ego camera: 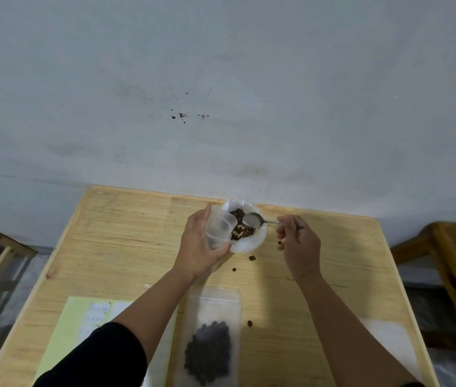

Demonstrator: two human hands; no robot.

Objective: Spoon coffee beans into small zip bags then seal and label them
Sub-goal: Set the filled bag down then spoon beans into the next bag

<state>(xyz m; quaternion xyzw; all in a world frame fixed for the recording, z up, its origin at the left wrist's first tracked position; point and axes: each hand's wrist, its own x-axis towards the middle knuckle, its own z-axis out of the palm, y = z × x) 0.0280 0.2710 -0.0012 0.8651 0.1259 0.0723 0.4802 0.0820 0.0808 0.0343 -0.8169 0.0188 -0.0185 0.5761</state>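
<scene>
My left hand (197,247) grips an open clear zip bag (220,229), holding its mouth beside a white plastic bag of coffee beans (245,226) at the table's far edge. My right hand (299,243) pinches the handle of a metal spoon (253,220). The spoon's bowl hovers over the beans and looks empty. A filled zip bag (211,335) with dark beans lies flat near me between my forearms. A pale green sheet with white labels (74,322) lies at the near left, partly hidden by my left arm.
Several loose beans (252,258) lie scattered on the wooden table (126,247) near the white bag, one (250,323) beside the filled bag. A white sheet (388,342) sits at the near right. Wooden furniture stands at both sides (453,263). A grey wall rises behind.
</scene>
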